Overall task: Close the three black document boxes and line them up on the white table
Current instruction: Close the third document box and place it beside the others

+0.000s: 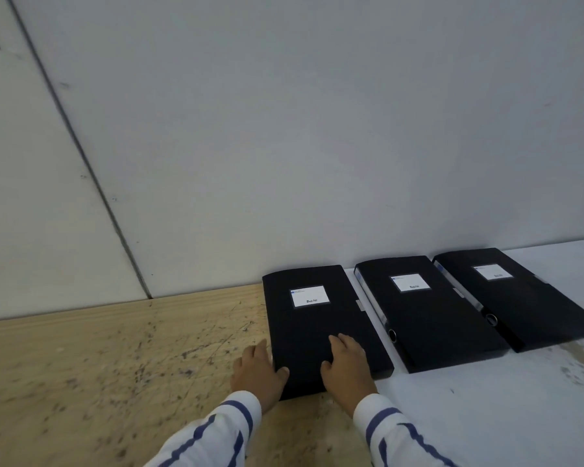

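Three black document boxes lie flat and closed, side by side, each with a white label on its lid. The left box point(317, 318) straddles the seam between the wooden surface and the white table point(486, 416). The middle box point(429, 311) and the right box point(516, 294) rest on the white table. My left hand point(258, 374) grips the left box's near left corner, thumb on the lid. My right hand point(348, 364) presses flat on that lid near the front edge.
A scratched wooden surface point(98, 365) spreads to the left of the white table. A grey wall point(284, 129) rises right behind the boxes. Both forearms wear white sleeves with blue stripes.
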